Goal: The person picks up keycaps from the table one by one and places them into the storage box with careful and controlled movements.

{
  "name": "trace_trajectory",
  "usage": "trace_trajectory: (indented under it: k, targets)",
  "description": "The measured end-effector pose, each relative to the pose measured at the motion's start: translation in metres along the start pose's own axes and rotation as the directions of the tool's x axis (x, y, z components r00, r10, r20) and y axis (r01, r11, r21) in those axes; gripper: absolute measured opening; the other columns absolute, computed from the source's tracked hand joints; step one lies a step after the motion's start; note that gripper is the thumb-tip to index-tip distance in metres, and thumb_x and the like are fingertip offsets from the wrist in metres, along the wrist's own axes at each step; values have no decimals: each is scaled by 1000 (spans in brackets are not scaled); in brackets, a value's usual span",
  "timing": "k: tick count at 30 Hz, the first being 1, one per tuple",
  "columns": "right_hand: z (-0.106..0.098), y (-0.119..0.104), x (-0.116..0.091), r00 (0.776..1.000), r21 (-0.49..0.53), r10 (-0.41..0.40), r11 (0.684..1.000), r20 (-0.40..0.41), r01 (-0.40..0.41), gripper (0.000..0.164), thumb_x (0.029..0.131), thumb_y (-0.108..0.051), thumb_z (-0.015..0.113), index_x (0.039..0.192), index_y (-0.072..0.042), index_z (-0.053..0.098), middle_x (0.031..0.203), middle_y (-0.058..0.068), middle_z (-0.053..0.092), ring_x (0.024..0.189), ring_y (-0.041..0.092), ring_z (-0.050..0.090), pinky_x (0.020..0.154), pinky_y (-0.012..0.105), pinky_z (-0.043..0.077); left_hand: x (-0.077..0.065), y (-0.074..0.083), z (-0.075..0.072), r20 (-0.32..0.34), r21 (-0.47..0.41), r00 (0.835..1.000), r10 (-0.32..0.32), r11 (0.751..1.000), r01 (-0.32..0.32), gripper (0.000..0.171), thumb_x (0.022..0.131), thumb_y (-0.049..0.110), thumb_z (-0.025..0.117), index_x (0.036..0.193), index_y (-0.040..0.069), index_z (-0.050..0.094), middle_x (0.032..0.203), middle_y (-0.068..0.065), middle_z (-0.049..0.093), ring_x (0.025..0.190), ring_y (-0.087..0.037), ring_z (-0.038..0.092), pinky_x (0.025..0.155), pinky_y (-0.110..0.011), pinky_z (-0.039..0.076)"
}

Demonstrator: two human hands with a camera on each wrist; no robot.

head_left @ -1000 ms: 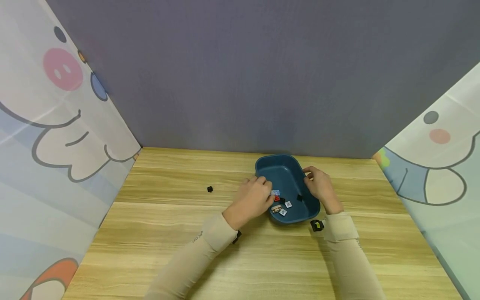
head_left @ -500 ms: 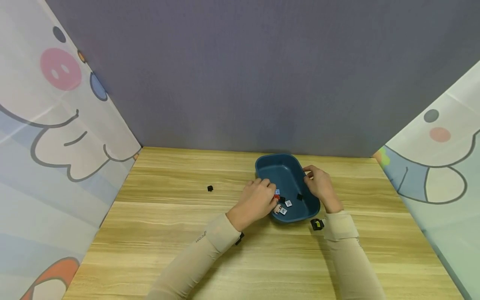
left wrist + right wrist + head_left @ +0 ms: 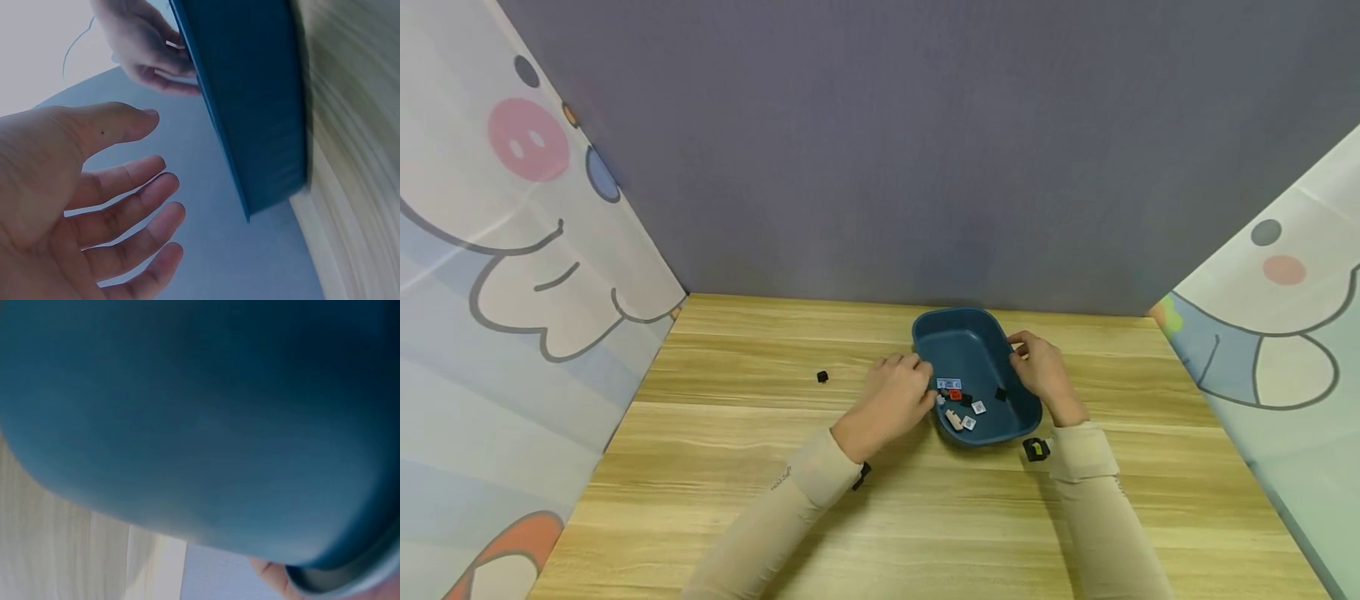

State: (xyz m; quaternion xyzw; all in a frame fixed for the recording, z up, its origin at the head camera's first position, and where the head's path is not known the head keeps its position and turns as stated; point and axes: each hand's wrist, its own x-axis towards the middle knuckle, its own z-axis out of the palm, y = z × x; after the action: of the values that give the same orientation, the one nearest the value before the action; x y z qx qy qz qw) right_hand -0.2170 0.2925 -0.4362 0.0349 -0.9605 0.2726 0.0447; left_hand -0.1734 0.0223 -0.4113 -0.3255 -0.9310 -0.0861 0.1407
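Note:
A dark blue plastic tub (image 3: pixel 958 354) stands on the table, with several small pieces inside near its left and front sides. Among them are a red piece (image 3: pixel 955 395), a pale rounded piece (image 3: pixel 953 420), a white rectangular piece (image 3: pixel 949 383) and a black piece (image 3: pixel 1002 394). My left hand (image 3: pixel 891 396) hovers just outside the tub's left side. The left wrist view shows its thumb and fingers (image 3: pixel 128 215) spread apart, holding nothing. On the opposite side, my right hand (image 3: pixel 1037 367) grips the tub's rim; some of its fingers (image 3: pixel 272 575) show past the rim in the right wrist view.
A small black piece (image 3: pixel 822 377) lies on the wooden table (image 3: pixel 752 467), left of the left hand. A grey panel (image 3: pixel 880 167) rises behind the table's far edge. Printed cartoon sheets flank both sides. A black wrist-camera mount (image 3: pixel 1036 450) shows by the right cuff.
My left hand has drawn back leftward from over the tub, uncovering the pieces beneath it. The pale rounded piece lies turned differently. My right hand keeps its place at the rim.

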Motion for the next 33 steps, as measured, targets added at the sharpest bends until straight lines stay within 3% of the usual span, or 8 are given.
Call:
trace_trajectory:
  k: [8, 19, 26, 33]
  targets:
    - [0, -1, -1, 1000, -1, -2, 1000, -1, 2, 31, 90, -5, 52, 120, 1, 54, 97, 23, 61, 78, 32, 60, 57, 38, 48, -16, -23, -9, -12, 7, 997, -71, 997, 71, 23, 83, 30, 65, 99, 14, 65, 96, -2, 61, 83, -22, 57, 68, -38, 46]
    - [0, -1, -2, 1000, 3, 9, 1000, 8, -9, 31, 90, -6, 53, 120, 1, 54, 98, 23, 61, 79, 33, 61, 58, 39, 49, -45, -71, -12, -43, 4, 982, -185, 983, 185, 30, 81, 30, 69, 102, 10, 66, 97, -5, 63, 84, -24, 59, 71, -39, 49]
    - [2, 0, -2, 1000, -9, -3, 1000, -1, 3, 31, 89, -5, 53, 120, 2, 54, 97, 23, 61, 77, 32, 60, 57, 38, 48, -64, -99, -9, -41, 0, 967, -251, 968, 251, 29, 80, 26, 71, 101, 6, 67, 94, -9, 63, 81, -27, 60, 68, -43, 50]
    - [2, 0, -2, 999, -12, -19, 1000, -26, 19, 29, 88, -3, 54, 117, 3, 56, 94, 23, 62, 71, 30, 59, 56, 38, 46, -74, -117, 1, -9, 16, 956, -293, 956, 293, 28, 80, 25, 72, 99, 5, 67, 90, -9, 63, 76, -26, 60, 62, -42, 50]
